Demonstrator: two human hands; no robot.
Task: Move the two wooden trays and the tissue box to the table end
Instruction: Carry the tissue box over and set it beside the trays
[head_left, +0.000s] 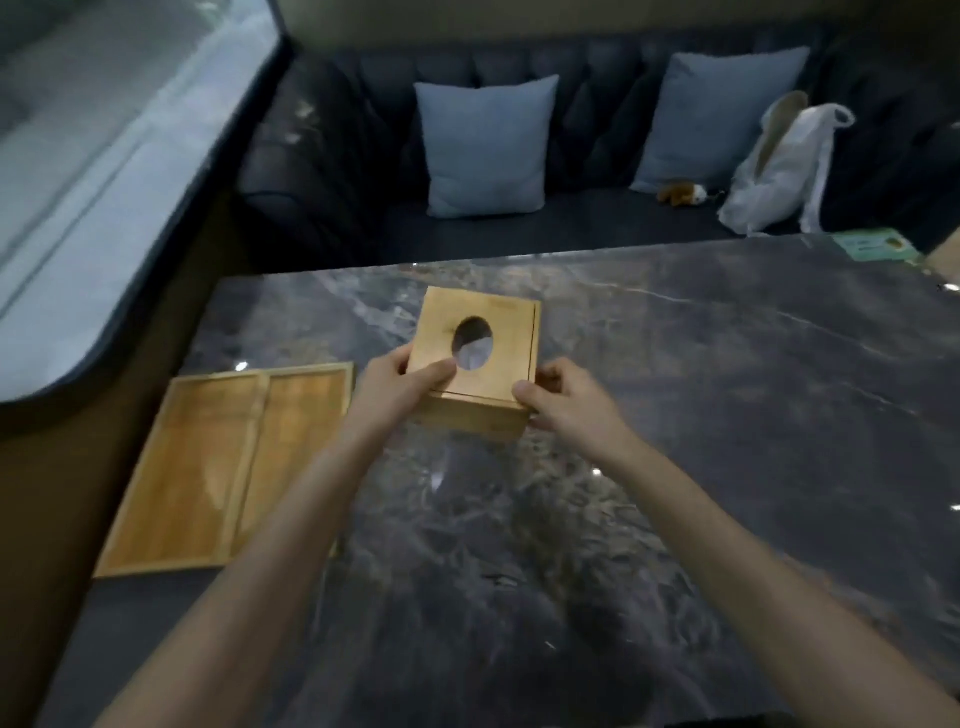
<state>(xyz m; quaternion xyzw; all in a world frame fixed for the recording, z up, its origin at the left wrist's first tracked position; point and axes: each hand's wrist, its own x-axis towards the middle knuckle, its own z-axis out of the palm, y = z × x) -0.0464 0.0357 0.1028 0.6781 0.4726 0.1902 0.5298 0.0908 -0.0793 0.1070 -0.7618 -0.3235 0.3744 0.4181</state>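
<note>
A square wooden tissue box (498, 325) with an oval hole in its lid is in the middle of the dark marble table (675, 415). My left hand (400, 387) grips its near left corner and my right hand (563, 397) grips its near right corner. I cannot tell whether the box rests on the table or is just above it. Two flat wooden trays lie side by side at the table's left end: the left tray (182, 478) reaches the table's left edge, and the right tray (296, 441) touches it. My left forearm crosses the right tray's near corner.
Beyond the table's far edge stands a dark sofa (337, 171) with two light blue cushions (485, 148), a small plush toy (683, 193) and a white bag (779, 166). A green card (878, 244) lies at the table's far right corner. A window (104, 156) is on the left.
</note>
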